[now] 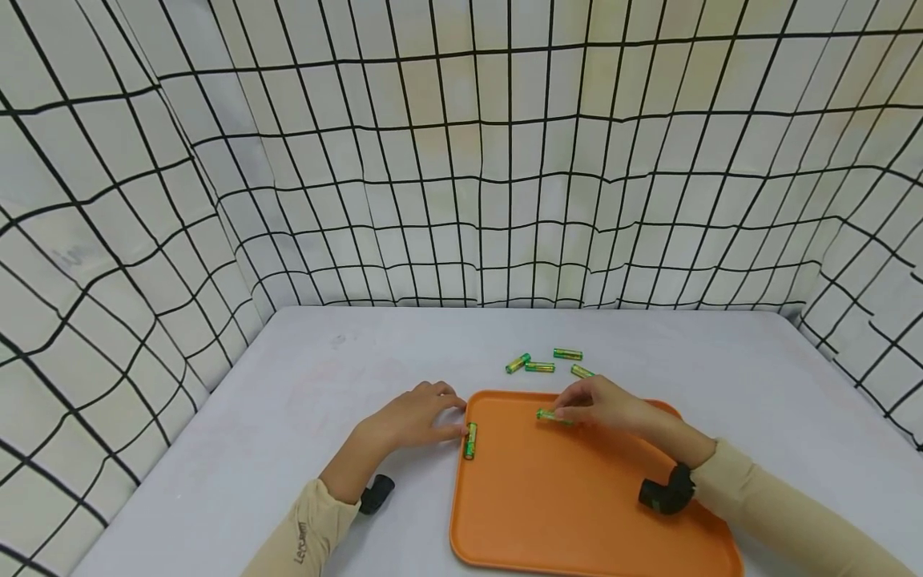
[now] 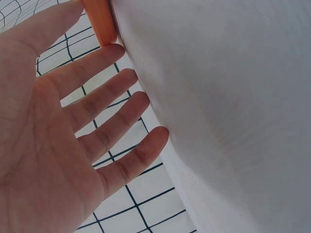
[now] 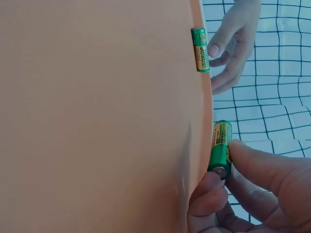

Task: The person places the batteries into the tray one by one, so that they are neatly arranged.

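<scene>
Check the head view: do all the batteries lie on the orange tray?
No, four batteries lie on the white table beyond the far edge of the orange tray.

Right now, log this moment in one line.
right hand: pinches battery over tray; left hand: at tray's left side; other battery: on tray; four batteries: beyond tray

Wht tabletop [image 1: 303, 361]; wht backdrop [image 1: 530, 148] behind & both sides, w/ blk grid lines [image 1: 509, 160], some wavy.

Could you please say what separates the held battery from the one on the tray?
In the head view, only bare tray lies between the held battery and resting battery.
</scene>
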`<state>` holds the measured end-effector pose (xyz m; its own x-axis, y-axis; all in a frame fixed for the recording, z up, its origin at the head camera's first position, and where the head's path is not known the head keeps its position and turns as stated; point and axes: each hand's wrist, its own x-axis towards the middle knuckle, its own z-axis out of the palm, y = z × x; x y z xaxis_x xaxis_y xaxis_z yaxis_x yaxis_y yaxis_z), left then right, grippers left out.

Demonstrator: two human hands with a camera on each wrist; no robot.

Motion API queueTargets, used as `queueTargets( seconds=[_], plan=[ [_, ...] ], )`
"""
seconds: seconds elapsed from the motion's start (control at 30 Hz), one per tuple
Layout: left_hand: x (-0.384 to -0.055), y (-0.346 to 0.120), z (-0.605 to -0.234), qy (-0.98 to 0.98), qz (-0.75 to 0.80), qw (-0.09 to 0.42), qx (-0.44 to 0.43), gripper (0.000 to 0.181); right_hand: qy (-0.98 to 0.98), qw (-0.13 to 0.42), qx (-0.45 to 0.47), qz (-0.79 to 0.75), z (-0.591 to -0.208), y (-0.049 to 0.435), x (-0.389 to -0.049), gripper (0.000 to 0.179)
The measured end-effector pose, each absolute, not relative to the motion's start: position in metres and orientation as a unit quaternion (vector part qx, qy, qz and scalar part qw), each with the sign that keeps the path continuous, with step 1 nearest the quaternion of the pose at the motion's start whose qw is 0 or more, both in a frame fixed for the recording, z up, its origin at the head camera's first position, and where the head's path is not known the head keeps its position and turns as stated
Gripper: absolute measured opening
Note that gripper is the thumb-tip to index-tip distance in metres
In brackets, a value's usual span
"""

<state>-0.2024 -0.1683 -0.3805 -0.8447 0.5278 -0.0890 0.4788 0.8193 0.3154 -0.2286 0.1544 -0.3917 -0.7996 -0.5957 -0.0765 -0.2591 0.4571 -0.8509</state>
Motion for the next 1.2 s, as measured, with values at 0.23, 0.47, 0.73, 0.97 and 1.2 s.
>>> queueTargets(
  seconds=[0.23, 0.47, 0.73, 0.97, 1.2],
  plan=[
    [-0.202, -0.168, -0.38, 0.949, 0.145, 0.087, 0.266, 0.042, 0.829, 0.19, -0.277, -0.447, -0.393, 0.146, -0.228, 0.021],
    [-0.202, -0.169, -0.38, 0.951, 0.141, 0.081, 0.263, 0.043, 0.831, 0.193, -0.27, -0.446, -0.39, 0.136, -0.226, 0.02],
    [-0.203, -0.168, -0.38, 0.95, 0.142, 0.082, 0.267, 0.042, 0.828, 0.191, -0.277, -0.449, -0.393, 0.126, -0.222, 0.02],
    [-0.203, -0.168, -0.38, 0.95, 0.14, 0.081, 0.266, 0.042, 0.82, 0.196, -0.283, -0.457, -0.394, 0.115, -0.218, 0.018],
    [-0.204, -0.169, -0.382, 0.95, 0.143, 0.084, 0.265, 0.043, 0.826, 0.193, -0.276, -0.453, -0.395, 0.105, -0.215, 0.019]
  ],
)
